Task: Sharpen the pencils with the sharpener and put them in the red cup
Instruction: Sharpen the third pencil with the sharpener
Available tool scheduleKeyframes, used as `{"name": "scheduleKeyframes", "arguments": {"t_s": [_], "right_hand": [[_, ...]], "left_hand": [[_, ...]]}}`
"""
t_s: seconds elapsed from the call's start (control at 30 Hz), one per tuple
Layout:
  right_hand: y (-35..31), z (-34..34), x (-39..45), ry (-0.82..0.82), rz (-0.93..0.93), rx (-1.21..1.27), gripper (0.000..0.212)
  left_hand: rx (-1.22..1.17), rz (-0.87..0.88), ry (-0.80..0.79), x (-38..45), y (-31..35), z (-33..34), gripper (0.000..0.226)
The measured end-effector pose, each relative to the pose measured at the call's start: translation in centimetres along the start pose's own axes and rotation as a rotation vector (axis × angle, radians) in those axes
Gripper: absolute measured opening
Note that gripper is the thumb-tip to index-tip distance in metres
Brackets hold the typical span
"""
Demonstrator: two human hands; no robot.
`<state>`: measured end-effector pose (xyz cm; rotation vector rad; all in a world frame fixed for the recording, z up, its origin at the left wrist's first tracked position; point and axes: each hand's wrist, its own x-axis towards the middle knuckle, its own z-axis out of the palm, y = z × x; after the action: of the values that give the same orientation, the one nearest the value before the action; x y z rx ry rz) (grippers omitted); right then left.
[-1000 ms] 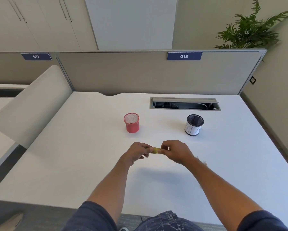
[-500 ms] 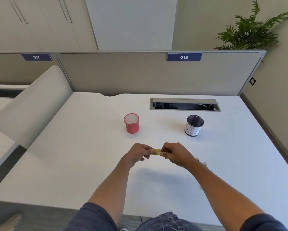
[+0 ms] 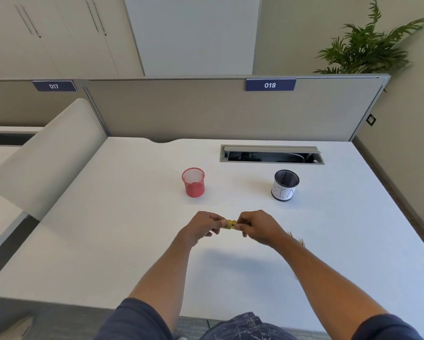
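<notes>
Hands together above the desk (image 3: 132, 241): my left hand (image 3: 201, 227) pinches the yellow sharpener (image 3: 230, 224); my right hand (image 3: 257, 225) closes on a pencil I cannot see, presumably feeding it in. Red cup (image 3: 193, 182) waits just beyond, within reach.

A white desk (image 3: 107, 241) fills the middle of the view; a grey-beige partition (image 3: 206, 111) stands along its far edge, bearing a blue label (image 3: 270, 84) marked 018; a second label (image 3: 54, 86) marked 017 sits on the neighbouring panel to the left; a rounded white side screen (image 3: 46, 155) divides the desk from the next one; an open cable tray (image 3: 271, 155) is set into the desktop; pale cabinets (image 3: 58, 33) line the back wall; a green plant (image 3: 368, 45) rises behind the partition at right.
</notes>
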<state>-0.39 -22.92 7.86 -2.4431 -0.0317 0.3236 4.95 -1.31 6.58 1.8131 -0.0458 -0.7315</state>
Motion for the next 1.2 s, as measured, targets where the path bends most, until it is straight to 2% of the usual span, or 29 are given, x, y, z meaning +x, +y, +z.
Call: {"name": "scheduleKeyframes", "arguments": {"t_s": [0.07, 0.17, 0.3, 0.5, 0.7, 0.93, 1.13, 1.2], "right_hand": [[-0.18, -0.17, 0.04, -0.026, 0.010, -0.089, 0.023], [-0.34, -0.29, 0.07, -0.031, 0.014, -0.081, 0.030], [-0.31, -0.08, -0.13, 0.003, -0.047, 0.024, 0.012], [-0.11, 0.15, 0.12, 0.023, -0.046, 0.029, 0.009], [-0.31, -0.05, 0.41, -0.014, -0.055, -0.062, 0.018], [0.15, 0.46, 0.32, -0.017, -0.037, 0.024, 0.005], [-0.31, -0.18, 0.47, -0.051, -0.046, -0.080, 0.024], [-0.24, -0.17, 0.45, -0.044, -0.046, -0.078, 0.022]], "left_hand": [[0.006, -0.002, -0.006, 0.02, -0.07, -0.02, 0.010], [0.005, 0.003, -0.009, -0.04, 0.02, 0.09, 0.012], [-0.004, 0.006, -0.003, -0.07, 0.25, 0.22, 0.013], [-0.015, -0.004, 0.008, 0.17, -0.11, 0.23, 0.019], [-0.006, -0.010, 0.015, 0.21, -0.08, 0.11, 0.018], [0.014, -0.009, 0.014, 0.39, 0.02, 0.16, 0.017], [0.023, -0.016, 0.009, 0.49, -0.16, 0.19, 0.016], [0.020, -0.015, 0.012, 0.51, -0.13, 0.23, 0.017]]}}
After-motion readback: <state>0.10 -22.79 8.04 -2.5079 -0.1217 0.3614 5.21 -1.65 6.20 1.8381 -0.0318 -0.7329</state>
